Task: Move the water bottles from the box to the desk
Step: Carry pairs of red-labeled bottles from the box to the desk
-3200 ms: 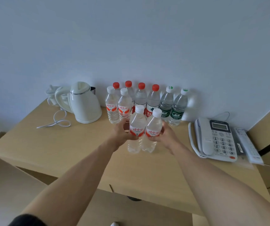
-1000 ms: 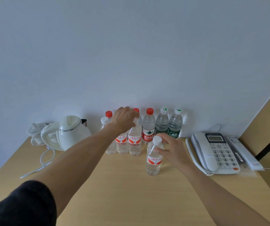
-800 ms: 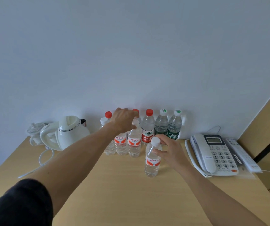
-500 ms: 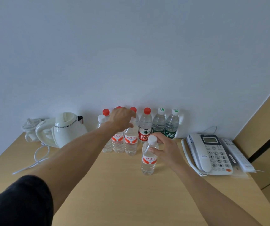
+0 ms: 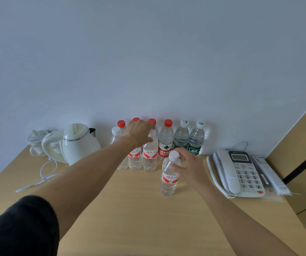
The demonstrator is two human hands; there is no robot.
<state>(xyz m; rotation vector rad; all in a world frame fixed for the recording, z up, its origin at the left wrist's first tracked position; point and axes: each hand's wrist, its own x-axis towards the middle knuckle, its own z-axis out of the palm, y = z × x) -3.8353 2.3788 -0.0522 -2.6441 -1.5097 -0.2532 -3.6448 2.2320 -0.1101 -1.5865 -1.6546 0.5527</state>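
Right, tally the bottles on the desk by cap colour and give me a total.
Red caps: 4
Green-and-white caps: 2
White caps: 2
Caps hidden under the left hand: 2 bottles
Total: 10 bottles

A plain pale wall (image 5: 148, 52) fills my view from nine to three o'clock. At three o'clock, a tan wooden panel (image 5: 300, 137) slants beside it. Light falls soft, even.

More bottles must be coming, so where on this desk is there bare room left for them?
Bare desk lies in front of the bottle rows, between kettle cord and telephone. The back along the wall is crowded; both hands are busy there.
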